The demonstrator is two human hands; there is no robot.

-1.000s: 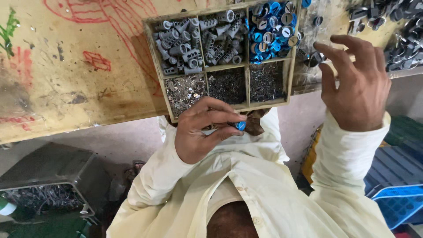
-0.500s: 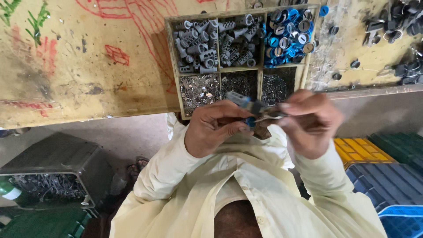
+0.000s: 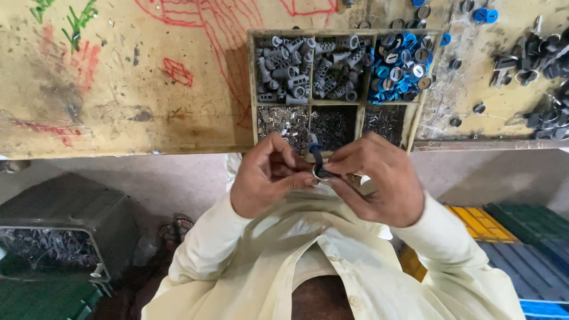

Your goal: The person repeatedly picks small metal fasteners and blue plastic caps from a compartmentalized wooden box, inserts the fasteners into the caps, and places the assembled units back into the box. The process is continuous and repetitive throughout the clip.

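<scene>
Small dark fitting [image 3: 316,159] sits pinched between my left grip [image 3: 269,175] and right grip [image 3: 370,178], just below the wooden tray [image 3: 252,83] (mid-assembly, I judge); next needs steady pressing.

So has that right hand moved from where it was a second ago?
Yes. The right hand came down and leftward from the loose parts on the bench to meet the left hand below the compartment tray.
</scene>
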